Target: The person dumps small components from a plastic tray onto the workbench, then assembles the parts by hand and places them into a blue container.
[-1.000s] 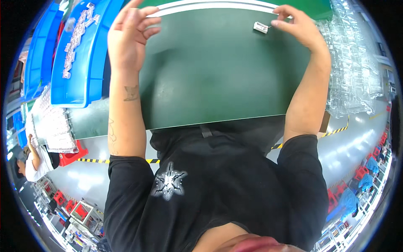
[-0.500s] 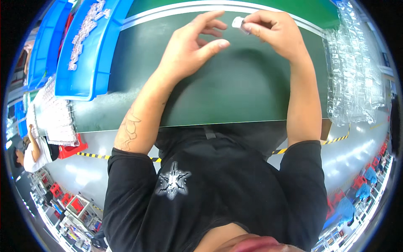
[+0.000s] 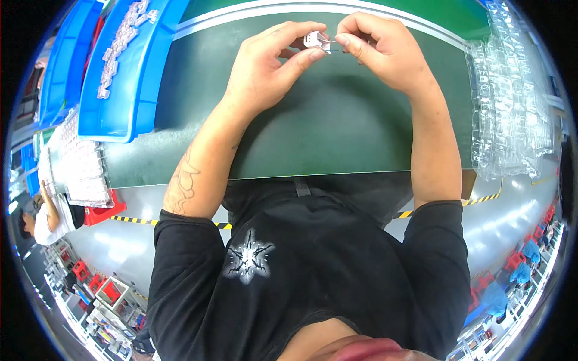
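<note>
A small white plastic piece (image 3: 314, 40) with dark marks on its face sits between the thumb and fingers of my left hand (image 3: 262, 63), over the far part of the green work surface. Thin strips stick out from its right side. Just right of it, my right hand (image 3: 385, 51) is closed in a pinch, its fingertips at the ends of those strips. Whether they grip a strip or some other tiny thing is too small to tell.
At the left stands a blue bin (image 3: 105, 123) with several small clear-and-pinkish pieces (image 3: 114, 57) inside. Clear plastic trays (image 3: 509, 108) are stacked along the right edge, and more trays (image 3: 81, 171) lie at the left. A person in white (image 3: 51, 219) is beyond them.
The white piece has passed from my right hand's pinch to my left hand, whose open fingers have closed on it. My right hand stays close by, still pinched.
</note>
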